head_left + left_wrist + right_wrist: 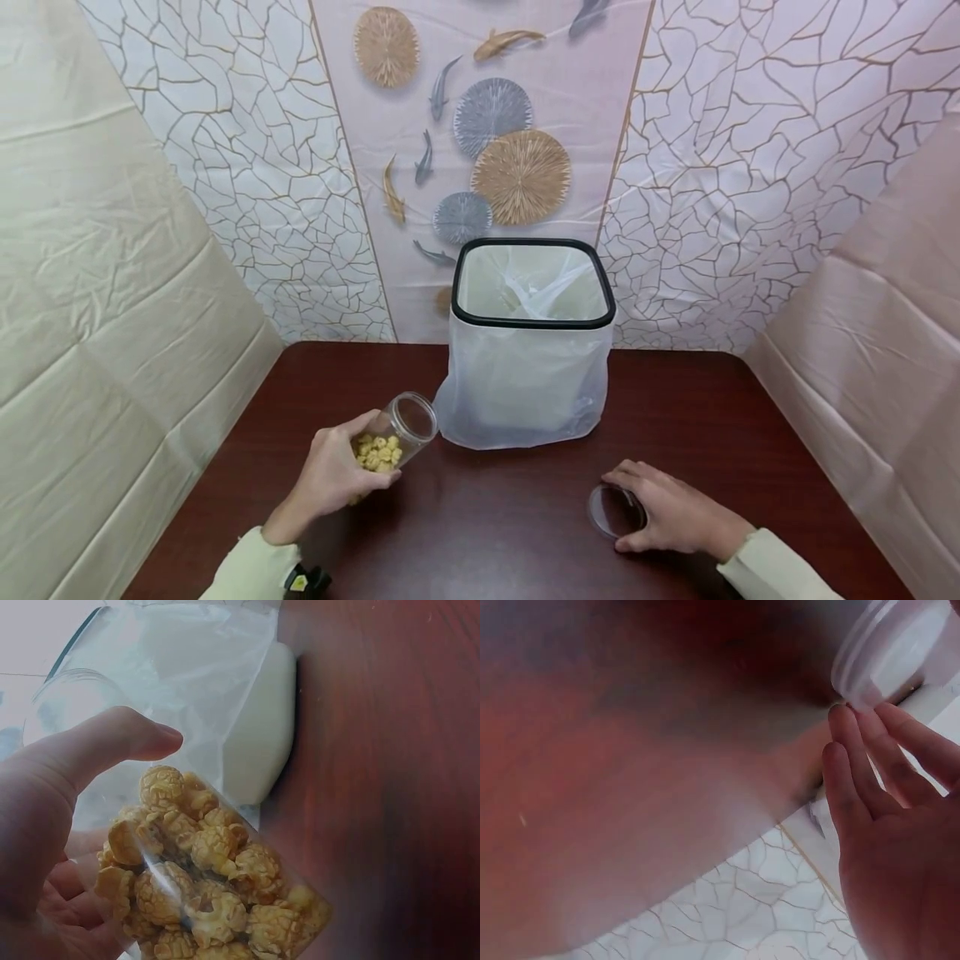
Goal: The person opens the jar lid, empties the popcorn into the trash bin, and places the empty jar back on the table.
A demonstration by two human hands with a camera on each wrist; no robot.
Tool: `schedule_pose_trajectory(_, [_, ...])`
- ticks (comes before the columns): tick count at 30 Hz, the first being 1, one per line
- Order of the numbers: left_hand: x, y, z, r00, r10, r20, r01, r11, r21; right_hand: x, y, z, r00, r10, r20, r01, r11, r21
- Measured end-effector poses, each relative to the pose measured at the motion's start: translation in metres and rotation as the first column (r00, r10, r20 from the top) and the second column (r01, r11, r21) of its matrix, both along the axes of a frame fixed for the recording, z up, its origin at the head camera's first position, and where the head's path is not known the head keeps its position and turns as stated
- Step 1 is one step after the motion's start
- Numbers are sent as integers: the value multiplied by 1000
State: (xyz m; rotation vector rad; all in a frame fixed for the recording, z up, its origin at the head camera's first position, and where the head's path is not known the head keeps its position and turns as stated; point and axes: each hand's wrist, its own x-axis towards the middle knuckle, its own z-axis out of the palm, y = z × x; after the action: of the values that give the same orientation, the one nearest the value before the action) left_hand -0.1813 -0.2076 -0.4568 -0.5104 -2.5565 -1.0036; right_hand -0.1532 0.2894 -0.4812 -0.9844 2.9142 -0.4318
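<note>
My left hand (333, 471) grips a clear jar (414, 417) round its side, tilted with its open mouth up and toward the bin. Yellow caramel popcorn (378, 452) lies in the jar's lower part; the left wrist view shows the popcorn (214, 877) through the clear wall, with the thumb (112, 742) across the jar. On the right, my right hand (671, 508) holds a round clear lid (617, 511) by its edge between thumb and fingers, low over the table. The lid (900, 652) is at the fingertips in the right wrist view, partly cut off by the frame.
A white bin (528, 375) with a black rim and a translucent bag liner stands at the back middle of the dark red-brown table (480, 533). Patterned cloth (720, 183) hangs behind the table, and beige cloth (97, 333) hangs at both sides.
</note>
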Motion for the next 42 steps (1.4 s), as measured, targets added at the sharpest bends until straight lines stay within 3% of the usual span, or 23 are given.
schedule_pose_trajectory(4, [-8,-6,13,1000,-2,-18,1,1000,-31,-4,1,22,999,-36,-25,36,999,8])
schedule_pose_trajectory(8, [-17,-12,35,999,10,-53,-15,996,-86,-12,1,60,990,-138,-19,138,990,17])
schedule_pose_trajectory(17, [-45,-15,103,982,12,-191,-52,978,-204,-47,-2,161,964,-241,-111,248,967,54])
schedule_pose_trajectory(22, [-59,-7,142,973,-20,-228,-40,966,-254,-71,-8,194,957,-257,-138,264,964,41])
schedule_pose_trajectory(29, [-80,14,181,957,-90,-277,-7,944,-330,-100,-24,210,970,-180,-166,192,980,56])
schedule_pose_trajectory(36, [-96,34,202,959,-131,-252,15,909,-417,-116,-37,210,973,-165,-162,182,979,94])
schedule_pose_trajectory(42, [-108,50,215,945,-154,-287,-2,879,-476,-125,-40,202,978,-178,-110,187,980,73])
